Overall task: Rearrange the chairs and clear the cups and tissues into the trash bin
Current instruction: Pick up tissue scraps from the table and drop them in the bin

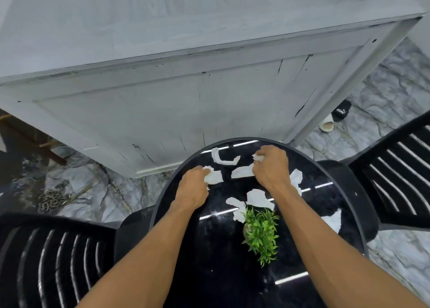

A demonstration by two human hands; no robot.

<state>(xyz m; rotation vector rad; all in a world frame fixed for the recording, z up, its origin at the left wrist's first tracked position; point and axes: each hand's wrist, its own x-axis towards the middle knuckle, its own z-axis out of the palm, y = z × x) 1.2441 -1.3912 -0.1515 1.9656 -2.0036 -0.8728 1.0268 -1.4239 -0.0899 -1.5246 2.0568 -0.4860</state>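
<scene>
Round, glossy black desk (209,261) strewn with torn, crumpled white tissues (258,198). The left hand (194,187), fingers curled, pinches a tissue wad (214,177) near the far rim. The right hand (272,165) grips a second wad (258,158) in the same way. A spiky green plant (261,233) stands on the near half. Slatted black plastic chairs flank the desk, the left chair (46,261) and the right chair (395,168). Behind is a cracked, grey-painted wooden cabinet (162,98) on a veined marble floor (384,93).

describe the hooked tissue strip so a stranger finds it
Find the round black table by the grey cabinet. At its far edge lies a tissue strip. Alone among the scraps, it is thin and hook-shaped.
</scene>
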